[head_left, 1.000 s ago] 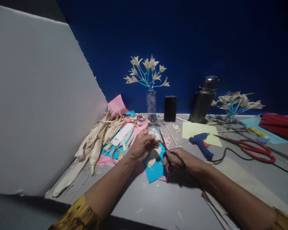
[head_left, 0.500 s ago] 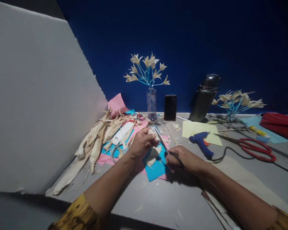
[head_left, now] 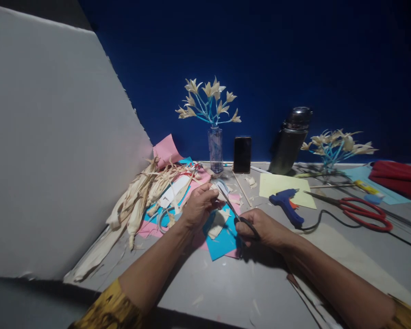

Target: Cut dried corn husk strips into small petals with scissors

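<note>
My right hand [head_left: 263, 229] grips small scissors by their black handles [head_left: 249, 228]; the blades [head_left: 230, 204] point up and left toward my other hand. My left hand [head_left: 202, 205] is closed in a pinch on a small pale piece of corn husk [head_left: 213, 186], mostly hidden by the fingers. The blade tips lie right beside that piece; whether they touch it I cannot tell. Under both hands are sheets of blue paper [head_left: 222, 246] and pink paper, with a flat husk scrap [head_left: 218, 225] on top.
Dried corn husks [head_left: 133, 201] heap up at the left. Behind stand a glass vase [head_left: 215, 151] of husk flowers, a phone [head_left: 242, 155] and a dark flask [head_left: 289, 144]. At right lie a blue glue gun [head_left: 287, 205], red-handled scissors [head_left: 366, 214] and yellow paper [head_left: 270, 183].
The scissor blades, spread apart half a second ago, now look nearly closed together. Both hands stay in almost the same place, and the view has shifted very slightly.
</note>
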The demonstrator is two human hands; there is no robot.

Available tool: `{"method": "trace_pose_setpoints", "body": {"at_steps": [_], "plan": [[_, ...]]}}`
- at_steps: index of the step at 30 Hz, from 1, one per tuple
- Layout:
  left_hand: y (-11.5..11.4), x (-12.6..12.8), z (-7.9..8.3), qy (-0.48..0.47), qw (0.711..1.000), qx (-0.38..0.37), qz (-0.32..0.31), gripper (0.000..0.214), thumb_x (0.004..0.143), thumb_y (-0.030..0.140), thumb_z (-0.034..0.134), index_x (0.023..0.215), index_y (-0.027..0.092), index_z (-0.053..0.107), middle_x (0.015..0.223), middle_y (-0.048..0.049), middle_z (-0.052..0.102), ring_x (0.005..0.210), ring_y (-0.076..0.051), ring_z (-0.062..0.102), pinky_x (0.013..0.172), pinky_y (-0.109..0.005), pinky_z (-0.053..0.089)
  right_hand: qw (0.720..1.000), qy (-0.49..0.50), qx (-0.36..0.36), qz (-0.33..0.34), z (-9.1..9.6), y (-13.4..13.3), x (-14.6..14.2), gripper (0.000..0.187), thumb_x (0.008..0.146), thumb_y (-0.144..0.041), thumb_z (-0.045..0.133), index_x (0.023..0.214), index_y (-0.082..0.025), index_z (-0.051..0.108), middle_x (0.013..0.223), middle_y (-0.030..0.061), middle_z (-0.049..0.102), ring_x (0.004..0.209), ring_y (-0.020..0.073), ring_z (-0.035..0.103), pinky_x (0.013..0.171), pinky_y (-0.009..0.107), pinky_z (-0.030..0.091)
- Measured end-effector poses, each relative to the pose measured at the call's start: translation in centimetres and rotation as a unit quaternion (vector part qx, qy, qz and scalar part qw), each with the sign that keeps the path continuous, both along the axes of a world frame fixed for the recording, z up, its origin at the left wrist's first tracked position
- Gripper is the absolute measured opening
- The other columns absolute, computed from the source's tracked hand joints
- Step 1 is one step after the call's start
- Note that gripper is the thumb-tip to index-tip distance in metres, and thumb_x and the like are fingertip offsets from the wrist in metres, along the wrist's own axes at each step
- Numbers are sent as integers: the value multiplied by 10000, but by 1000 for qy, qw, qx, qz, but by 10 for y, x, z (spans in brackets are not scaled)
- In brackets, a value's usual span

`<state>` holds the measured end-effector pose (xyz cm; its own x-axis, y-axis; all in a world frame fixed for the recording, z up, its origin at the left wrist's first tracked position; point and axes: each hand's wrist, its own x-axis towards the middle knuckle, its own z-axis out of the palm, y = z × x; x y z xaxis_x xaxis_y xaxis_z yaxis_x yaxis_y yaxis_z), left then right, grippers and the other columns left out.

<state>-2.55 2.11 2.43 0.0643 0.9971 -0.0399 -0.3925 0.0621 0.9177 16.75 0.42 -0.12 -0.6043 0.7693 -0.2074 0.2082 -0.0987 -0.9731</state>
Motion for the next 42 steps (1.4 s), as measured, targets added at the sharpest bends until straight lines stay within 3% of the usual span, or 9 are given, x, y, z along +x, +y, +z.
{"method": "trace_pose_setpoints", "body": {"at_steps": [12,25,29,33,38,42], "plan": [[1,-1,0,0,1000,17,3,227,660,258,785,647,160,580,625,29,569,555,-113,566,623,-279,486,1000,-4,3,-6,2,-2,0,359,795,-366,628,507,-174,532,456,-23,480,428,72,321,447,228,207],[2,-1,-3,6,1000,16,-4,189,671,249,778,690,149,620,673,0,626,589,-111,575,613,-256,466,1000,8,2,0,2,-2,-1,413,806,-381,647,464,-177,539,441,-12,487,447,91,371,478,248,271],[2,-1,-5,-20,1000,0,-9,232,664,231,790,678,159,571,637,11,614,571,-108,578,598,-244,458,998,47,-24,-46,-3,0,-4,439,819,-466,654,514,-169,546,483,-8,509,445,90,391,476,248,286],[0,2,-8,-47,998,-40,-30,263,657,217,814,725,162,566,626,5,622,583,-101,579,581,-209,453,981,117,-7,-157,-7,5,-7,319,734,-447,766,743,-159,628,618,-8,571,537,111,465,514,244,344],[-6,15,-18,-83,988,-96,-84,273,642,180,833,742,141,581,689,-35,665,583,-86,587,587,-189,471,953,176,7,-246,-5,8,-8,473,614,-396,872,938,-177,606,831,27,674,707,166,598,637,273,446],[-11,23,-26,-79,987,-106,-91,279,639,203,848,758,140,604,687,-18,640,576,-87,578,552,-187,454,948,170,9,-268,-2,7,-9,487,605,-405,865,930,-173,585,689,-22,620,574,127,524,549,250,394]]}}
